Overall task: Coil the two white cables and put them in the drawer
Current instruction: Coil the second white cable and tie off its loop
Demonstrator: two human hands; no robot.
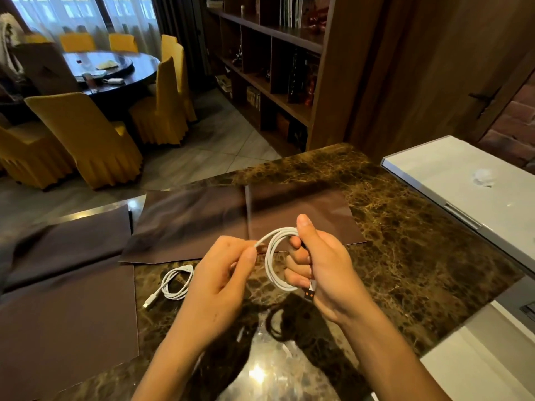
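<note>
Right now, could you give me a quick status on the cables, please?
Right hand grips coil, left hand pinches its tail. Second cable lies on counter.

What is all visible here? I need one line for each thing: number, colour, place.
held cable: one, white, coiled, between both hands
loose cable: one, white, coiled, on counter left of hands
counter: one, brown marble, under hands
mats: several, brown, on counter
laptop: one, silver, at right
chairs: several, yellow, around far table
table: one, dark, far left
shelf: one, dark wood, far centre
left hand: pinches held cable's end
right hand: grips the coil
</note>
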